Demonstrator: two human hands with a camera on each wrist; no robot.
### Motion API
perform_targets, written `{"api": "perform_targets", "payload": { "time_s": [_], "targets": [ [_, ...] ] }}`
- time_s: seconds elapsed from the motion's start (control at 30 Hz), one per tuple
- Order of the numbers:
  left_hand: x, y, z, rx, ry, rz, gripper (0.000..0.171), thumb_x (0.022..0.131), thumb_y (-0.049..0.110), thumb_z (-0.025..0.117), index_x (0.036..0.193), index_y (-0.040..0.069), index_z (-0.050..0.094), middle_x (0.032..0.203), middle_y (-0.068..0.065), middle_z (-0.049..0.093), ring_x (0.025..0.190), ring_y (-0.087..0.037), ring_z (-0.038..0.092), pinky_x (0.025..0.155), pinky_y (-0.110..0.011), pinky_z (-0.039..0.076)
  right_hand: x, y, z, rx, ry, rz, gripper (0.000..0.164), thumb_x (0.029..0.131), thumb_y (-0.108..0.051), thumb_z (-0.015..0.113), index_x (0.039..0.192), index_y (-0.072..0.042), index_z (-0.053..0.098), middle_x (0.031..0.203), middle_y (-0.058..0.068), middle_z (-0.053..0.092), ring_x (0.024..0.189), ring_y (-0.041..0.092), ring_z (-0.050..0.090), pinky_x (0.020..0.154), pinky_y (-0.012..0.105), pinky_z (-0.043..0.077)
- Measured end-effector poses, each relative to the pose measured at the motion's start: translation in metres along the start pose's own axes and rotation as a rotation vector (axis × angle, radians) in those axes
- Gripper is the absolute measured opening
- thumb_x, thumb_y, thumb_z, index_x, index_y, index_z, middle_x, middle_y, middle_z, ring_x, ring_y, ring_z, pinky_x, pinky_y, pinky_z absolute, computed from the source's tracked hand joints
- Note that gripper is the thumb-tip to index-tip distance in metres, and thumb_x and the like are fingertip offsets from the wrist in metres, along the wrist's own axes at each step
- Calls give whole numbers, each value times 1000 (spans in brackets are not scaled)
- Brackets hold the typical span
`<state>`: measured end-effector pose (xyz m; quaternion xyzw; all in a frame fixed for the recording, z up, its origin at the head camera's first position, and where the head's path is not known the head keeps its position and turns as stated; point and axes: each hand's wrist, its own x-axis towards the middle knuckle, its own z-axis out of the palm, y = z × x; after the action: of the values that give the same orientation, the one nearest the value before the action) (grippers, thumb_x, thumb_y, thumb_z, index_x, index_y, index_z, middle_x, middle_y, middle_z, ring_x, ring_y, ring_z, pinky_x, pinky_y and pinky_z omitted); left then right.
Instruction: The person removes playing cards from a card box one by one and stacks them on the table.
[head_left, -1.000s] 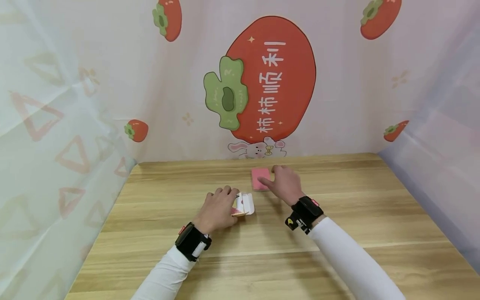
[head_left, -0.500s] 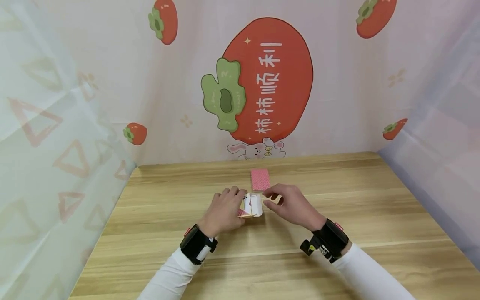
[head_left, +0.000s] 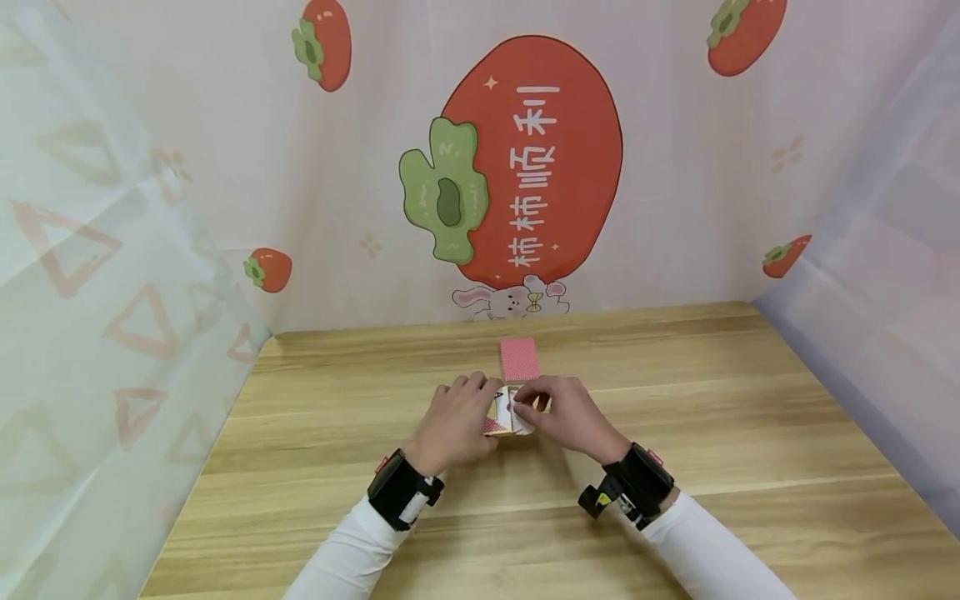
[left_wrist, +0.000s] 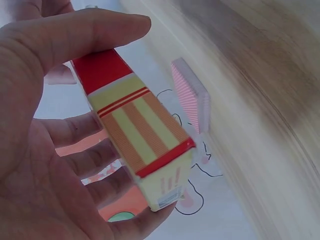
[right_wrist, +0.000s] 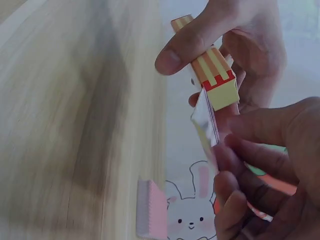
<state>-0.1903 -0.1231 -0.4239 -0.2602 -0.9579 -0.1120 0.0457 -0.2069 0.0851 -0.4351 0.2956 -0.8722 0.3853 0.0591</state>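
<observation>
My left hand (head_left: 453, 423) grips a small playing-card box (left_wrist: 142, 122) around its sides, thumb on one face and fingers on the other. The box has a red band and orange-and-cream stripes. At its right end in the head view, a white face with a black "A" and a red mark shows. My right hand (head_left: 573, 419) pinches the thin white flap (right_wrist: 202, 120) at that end between thumb and fingers; whether cards are caught with it, I cannot tell. Just beyond the box, a deck of cards (head_left: 520, 358) with a pink patterned back lies on the table.
The wooden table (head_left: 360, 533) runs back to a white cloth backdrop (head_left: 675, 167) printed with red fruit and a rabbit. Cloth walls stand at both sides. Each wrist wears a black strapped device, such as the left wristband (head_left: 401, 490).
My right hand has drawn back from above the pink deck to the box's end and now pinches the flap. The left hand has shifted slightly right with the box.
</observation>
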Motion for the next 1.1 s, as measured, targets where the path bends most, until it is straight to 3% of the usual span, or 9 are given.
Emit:
{"api": "perform_targets", "payload": {
  "time_s": [0.43,0.7,0.87,1.1],
  "targets": [
    [9,8,-4,8,5,6,73,71,27,89,135,11,57,120,-9,60,113,-32,57,90,-57,48,11,2,5,52,48,262,15,85,-11,81,74,-11,71,69,-5,63,63,9,58,56,25,47],
    [9,7,-4,16,10,13,73,72,26,89,135,10,57,119,-9,60,112,-32,58,89,-57,48,9,4,3,85,23,300,17,86,-17,82,72,-11,72,66,-5,63,61,10,56,55,26,43],
    [9,5,-6,18,13,11,73,72,26,89,135,9,57,117,-8,60,111,-31,58,88,-55,49,6,8,-3,165,-9,336,21,88,-24,81,74,-11,71,67,0,62,60,12,50,55,27,39],
    [8,3,-7,18,14,1,74,71,25,89,136,8,57,118,-9,60,112,-32,58,88,-56,48,1,16,-13,277,-52,394,20,94,-22,74,81,-7,71,75,6,62,68,15,51,59,29,40]
  ]
}}
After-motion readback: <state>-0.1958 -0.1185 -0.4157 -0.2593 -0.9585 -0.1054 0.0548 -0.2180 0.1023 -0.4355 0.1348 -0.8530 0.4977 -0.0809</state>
